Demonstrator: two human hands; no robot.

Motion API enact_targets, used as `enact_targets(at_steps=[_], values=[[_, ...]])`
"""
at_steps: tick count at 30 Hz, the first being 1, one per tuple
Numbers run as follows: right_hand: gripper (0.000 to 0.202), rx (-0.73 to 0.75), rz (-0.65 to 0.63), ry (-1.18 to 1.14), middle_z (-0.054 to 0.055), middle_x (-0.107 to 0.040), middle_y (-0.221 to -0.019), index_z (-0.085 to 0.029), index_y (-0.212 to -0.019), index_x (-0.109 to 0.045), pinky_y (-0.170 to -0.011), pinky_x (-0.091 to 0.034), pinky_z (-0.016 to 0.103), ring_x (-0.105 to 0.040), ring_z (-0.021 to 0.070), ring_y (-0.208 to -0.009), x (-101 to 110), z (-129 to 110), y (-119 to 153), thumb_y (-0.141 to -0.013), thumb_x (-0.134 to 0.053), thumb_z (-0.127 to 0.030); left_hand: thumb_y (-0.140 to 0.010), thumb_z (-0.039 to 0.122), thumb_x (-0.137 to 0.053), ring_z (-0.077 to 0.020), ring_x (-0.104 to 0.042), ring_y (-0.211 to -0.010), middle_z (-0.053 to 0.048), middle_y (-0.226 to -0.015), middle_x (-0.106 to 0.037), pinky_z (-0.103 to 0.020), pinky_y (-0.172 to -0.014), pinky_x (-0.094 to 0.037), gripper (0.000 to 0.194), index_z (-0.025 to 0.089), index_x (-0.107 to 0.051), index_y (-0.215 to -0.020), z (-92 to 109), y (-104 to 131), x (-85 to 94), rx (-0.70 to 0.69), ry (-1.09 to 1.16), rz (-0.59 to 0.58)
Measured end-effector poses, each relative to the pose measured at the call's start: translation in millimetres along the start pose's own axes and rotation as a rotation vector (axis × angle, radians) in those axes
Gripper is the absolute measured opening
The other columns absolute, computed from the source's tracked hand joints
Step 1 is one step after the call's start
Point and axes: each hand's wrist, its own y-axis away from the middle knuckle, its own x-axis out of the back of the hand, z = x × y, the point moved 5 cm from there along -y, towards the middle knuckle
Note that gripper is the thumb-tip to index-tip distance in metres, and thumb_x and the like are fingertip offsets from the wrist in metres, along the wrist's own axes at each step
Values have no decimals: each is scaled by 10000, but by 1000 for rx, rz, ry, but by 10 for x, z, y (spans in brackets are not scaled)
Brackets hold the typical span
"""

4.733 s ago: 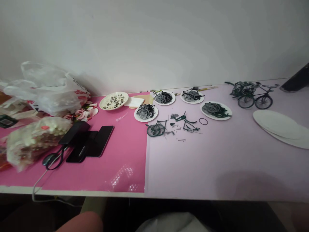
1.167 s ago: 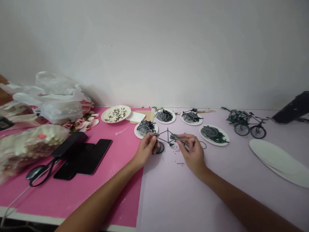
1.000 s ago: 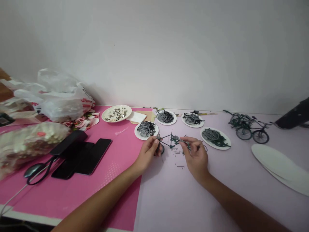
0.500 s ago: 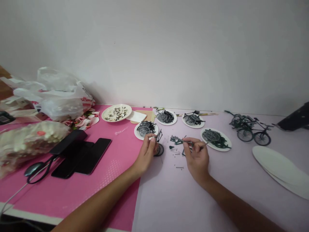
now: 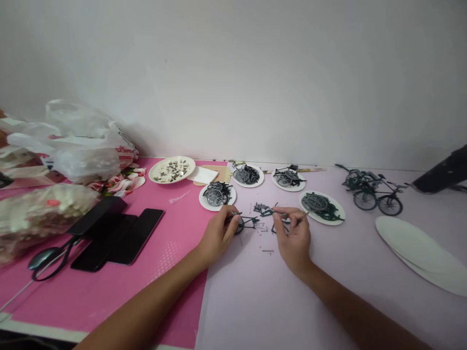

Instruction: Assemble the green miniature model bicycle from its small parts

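Observation:
My left hand is closed on a partly built miniature bicycle. A black wheel shows beside the fingers, and the dark green frame points right, towards my other hand. My right hand pinches a thin rod-like tool; its exact kind is too small to tell. Between and behind the hands lie loose dark green bicycle parts and tiny screws or pins. The fingers cover some of what each hand grips.
White plates of grey wheels and dark parts stand behind my hands. Finished miniature bicycles and stacked plates are at right. At left are a bowl of small pieces, phones, a bag of pale items and plastic bags.
The miniature bicycle in my left hand has turned from roughly upright to lying sideways, its frame now towards my right hand. The whole view has shifted slightly.

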Motion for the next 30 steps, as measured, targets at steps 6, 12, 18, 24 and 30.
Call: enact_targets(at_steps=[6,12,18,24,30], values=[[358,9,-20,23,82,-741,-999,-293,-849,-321,-859,-542,451,-683,255,-1000,-22,26,15,-996,-648,-290,-1069,458,-441,-156,-528,-728,-22,-856,-606,-281,-703,-447,276,205,-548,-1044,18,17,-41,-58,-19,-66],[340,18,-13,24,81,-726,-1015,-291,-849,-334,-896,-533,460,-668,250,-1007,-12,9,28,-1002,-638,-273,-1071,444,-447,-158,-536,-753,-35,-897,-621,-289,-717,-443,257,204,-537,-1058,12,52,-45,-105,-16,-49],[327,1,-33,-47,66,-707,-966,-288,-860,-334,-867,-539,437,-675,235,-962,-35,18,41,-1019,-619,-270,-1087,446,-415,-142,-488,-677,10,-797,-554,-270,-652,-405,257,208,-511,-1108,55,54,-33,-104,44,-12],[401,-56,-53,-193,47,-745,-950,-291,-862,-299,-870,-563,433,-708,218,-913,-91,55,42,-979,-682,-276,-1051,401,-509,-136,-489,-687,6,-833,-565,-266,-646,-397,215,205,-507,-1140,57,27,-3,-95,47,73],[425,-109,-59,-279,55,-772,-1046,-288,-870,-311,-935,-563,439,-728,214,-1017,-112,98,54,-925,-722,-198,-1036,365,-519,-153,-537,-752,-30,-888,-623,-290,-707,-429,219,185,-575,-1147,50,15,4,-69,43,125]])
